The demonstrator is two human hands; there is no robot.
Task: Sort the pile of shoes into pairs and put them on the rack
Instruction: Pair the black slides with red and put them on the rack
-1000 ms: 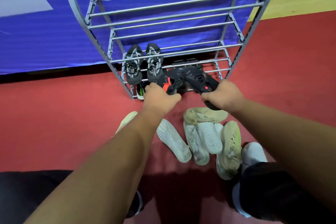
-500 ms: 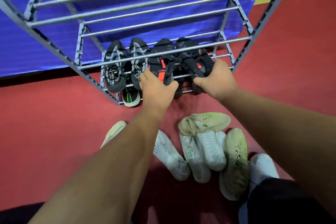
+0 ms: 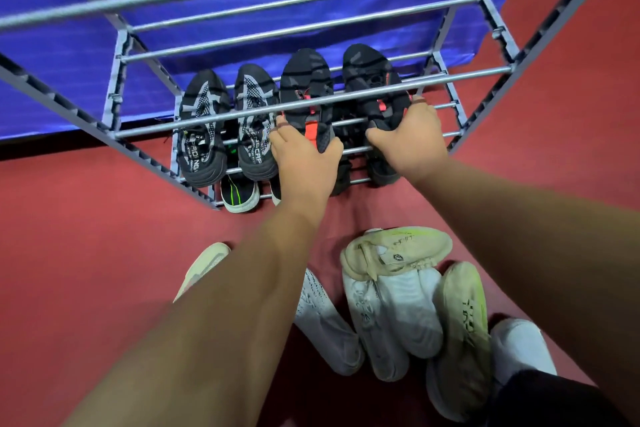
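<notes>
A grey metal shoe rack (image 3: 313, 101) with several tiers stands in front of me. On a low tier sit a black-and-grey knit pair (image 3: 228, 121) at the left and a black pair with red accents at the right. My left hand (image 3: 304, 163) grips the heel of the left black-red shoe (image 3: 306, 90). My right hand (image 3: 410, 142) grips the heel of the right black-red shoe (image 3: 372, 80). Both shoes rest on the rack's bars, toes pointing away. On the red floor near me lies a pile of white and cream shoes (image 3: 398, 305).
A shoe with a green-striped sole (image 3: 239, 196) shows on the tier below. A cream shoe (image 3: 204, 265) lies apart at the left, partly behind my forearm. Blue matting (image 3: 62, 55) lies behind the rack. My dark-clothed knee (image 3: 554, 402) is at the bottom right.
Both hands have carried the black-red pair forward from the rack's front edge and set it onto the low tier beside the knit pair. My head has moved closer to the rack.
</notes>
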